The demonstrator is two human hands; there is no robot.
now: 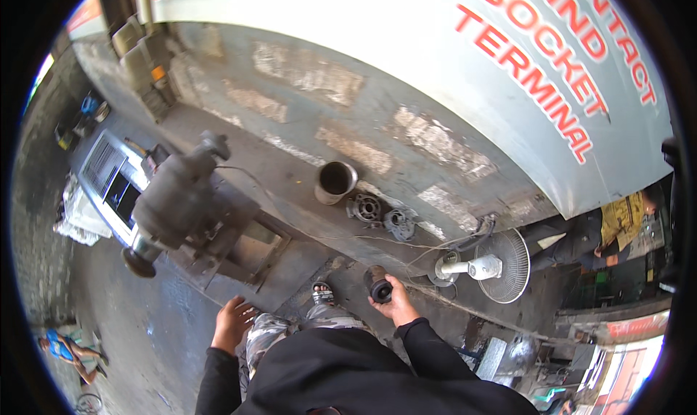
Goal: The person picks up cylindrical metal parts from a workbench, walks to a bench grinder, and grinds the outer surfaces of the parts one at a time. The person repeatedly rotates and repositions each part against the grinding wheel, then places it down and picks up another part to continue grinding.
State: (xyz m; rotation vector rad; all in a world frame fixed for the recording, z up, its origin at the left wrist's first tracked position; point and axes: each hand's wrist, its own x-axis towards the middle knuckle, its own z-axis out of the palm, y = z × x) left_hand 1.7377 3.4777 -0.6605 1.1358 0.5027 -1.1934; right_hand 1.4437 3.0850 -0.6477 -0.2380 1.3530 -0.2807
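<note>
My right hand (398, 304) is wrapped round a dark cylindrical metal part (376, 281) with a round hole in its end, held out in front of my right thigh. My left hand (232, 323) hangs beside my left knee, fingers stretched out and somewhat apart, with nothing in it. Ahead of that hand, to the left, stands a heavy grey motor-driven machine (178, 201) that looks like a pedestal grinder, with shafts reaching out at both ends. It is blurred. Its base is a metal frame (255, 251) on the floor.
Along the wall sit a metal pot (335, 183) and two round metal housings (367, 209). A standing fan (501, 267) is at the right, with cables trailing across the floor. Beyond it is a person in a yellow top (621, 225); another person (67, 351) sits far left.
</note>
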